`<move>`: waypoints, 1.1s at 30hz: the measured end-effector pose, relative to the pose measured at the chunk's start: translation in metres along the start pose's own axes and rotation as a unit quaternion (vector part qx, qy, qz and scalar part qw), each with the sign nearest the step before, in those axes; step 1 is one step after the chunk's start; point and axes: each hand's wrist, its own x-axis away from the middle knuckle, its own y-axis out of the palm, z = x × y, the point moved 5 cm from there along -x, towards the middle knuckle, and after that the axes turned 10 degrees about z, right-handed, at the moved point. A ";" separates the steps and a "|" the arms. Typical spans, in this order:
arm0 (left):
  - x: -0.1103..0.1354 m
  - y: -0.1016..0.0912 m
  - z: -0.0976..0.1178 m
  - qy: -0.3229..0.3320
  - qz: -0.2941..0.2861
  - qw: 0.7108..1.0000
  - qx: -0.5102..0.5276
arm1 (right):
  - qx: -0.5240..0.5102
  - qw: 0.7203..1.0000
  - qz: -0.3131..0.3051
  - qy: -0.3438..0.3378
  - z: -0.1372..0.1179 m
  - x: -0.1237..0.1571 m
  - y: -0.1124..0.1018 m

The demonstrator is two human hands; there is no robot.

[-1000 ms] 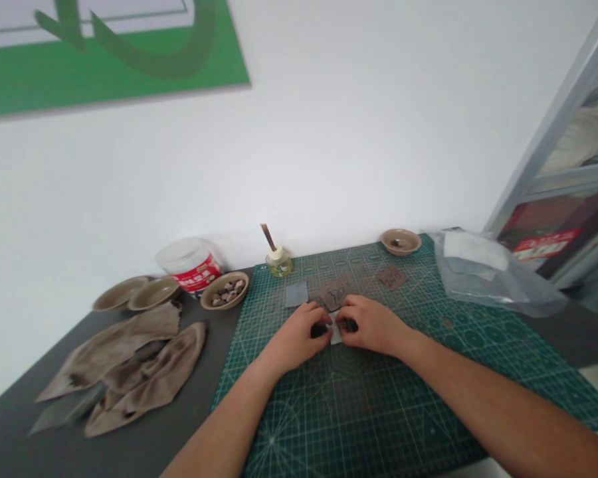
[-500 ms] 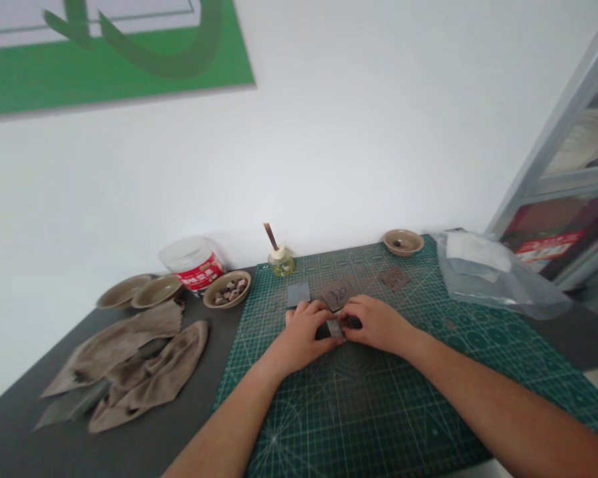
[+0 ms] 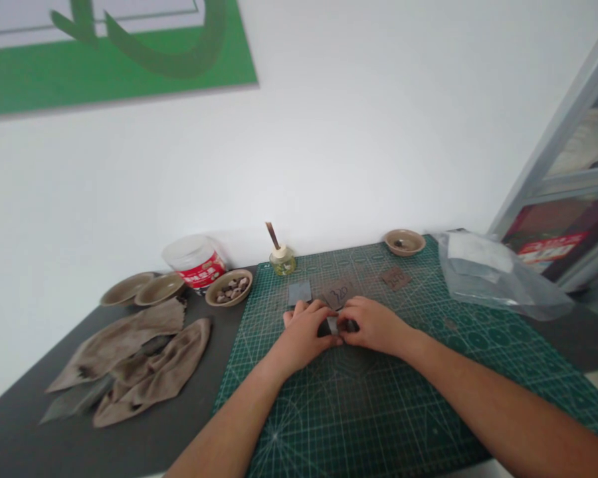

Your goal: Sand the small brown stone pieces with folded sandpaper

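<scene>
Close together on the green cutting mat (image 3: 408,425), both my hands are closed around a small, flat grey piece (image 3: 333,324). It has darker parts on either side; its kind is unclear, as my fingers cover most of it. My left hand (image 3: 311,335) grips its left side, thumb low and fingers curled above. From the right, my right hand (image 3: 373,323) pinches it with bent fingers. Just beyond lie a brown sandpaper square (image 3: 339,293) marked 320, a plain blue-grey sheet (image 3: 299,293) and another brown marked square (image 3: 395,278).
Left are a bowl of stones (image 3: 229,288), a red-labelled tub (image 3: 197,264), two bowls (image 3: 159,289) and crumpled brown cloths (image 3: 154,378). A reed diffuser (image 3: 282,259) stands near the wall. Right are a small bowl (image 3: 404,243) and a clear plastic bag (image 3: 498,279).
The view has shifted slightly. My hands stay at the same spot, their fingertips a little closer together over the grey piece.
</scene>
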 end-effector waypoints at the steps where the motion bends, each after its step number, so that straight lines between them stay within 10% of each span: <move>1: 0.000 0.000 0.000 -0.001 0.001 1.000 -0.001 | -0.003 1.000 -0.008 -0.003 0.000 0.000 0.001; 33: -0.001 0.002 -0.001 -0.004 -0.005 1.000 -0.011 | 0.027 0.999 0.004 0.030 0.006 -0.004 -0.003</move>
